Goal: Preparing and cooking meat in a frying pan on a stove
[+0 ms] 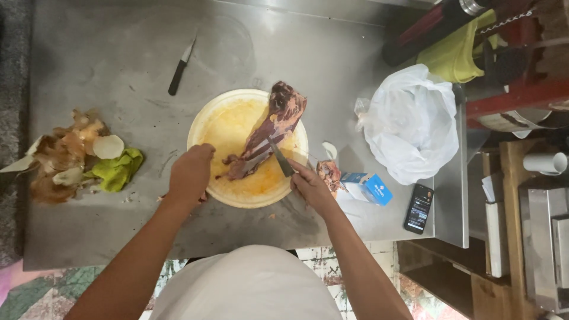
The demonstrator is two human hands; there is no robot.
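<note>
Right hand (309, 185) grips a knife (281, 157) against the meat (268, 131) on the round board (220, 127), left hand (191, 173) closed on its near end, where a slipping blade could nick fingers

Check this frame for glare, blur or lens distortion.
Head view: soft glare on the steel table near its far edge; table edges bow from the wide lens; right hand and knife are slightly soft; meat and cutting board are evenly lit.
</note>
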